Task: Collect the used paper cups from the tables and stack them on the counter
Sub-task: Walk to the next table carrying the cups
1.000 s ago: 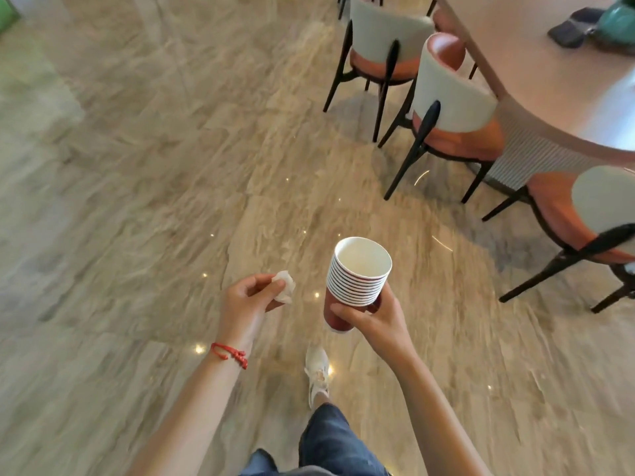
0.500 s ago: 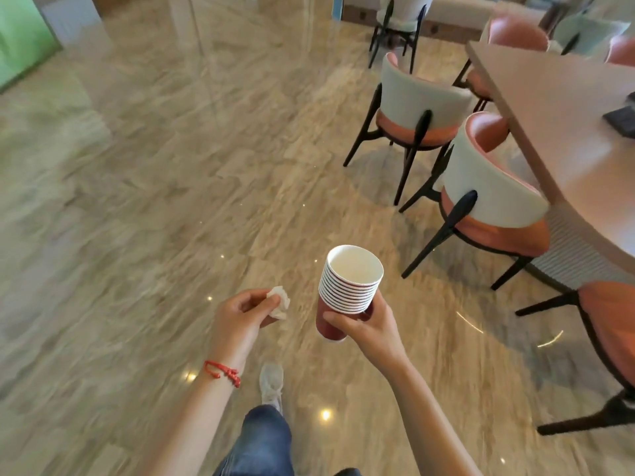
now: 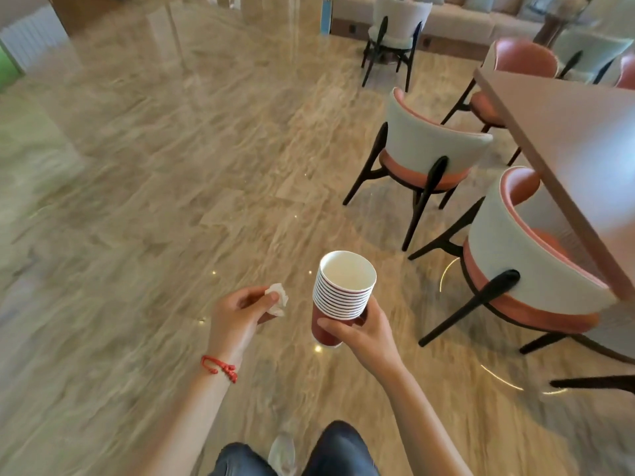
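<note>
1. At the bottom edge, the person's legs in dark jeans [image 3: 340,448] are showing above a pale shoe [image 3: 282,453] on the polished stone floor [image 3: 137,207].
2. The left hand [image 3: 237,316], with a red cord bracelet [image 3: 220,367] at its wrist, is pinching a crumpled white tissue [image 3: 277,297] between thumb and fingers.
3. The right hand [image 3: 364,333] is gripping a stack of paper cups [image 3: 338,297] around its red lower part, holding it upright above the floor, just beside the tissue; the top cup is showing a white inside.
4. Farther right, chairs [image 3: 422,156] with pale backs and orange seats are standing tucked against a long brown surface [image 3: 577,139].
5. At the far end, another chair [image 3: 395,32] is standing before a beige sofa [image 3: 481,22].
</note>
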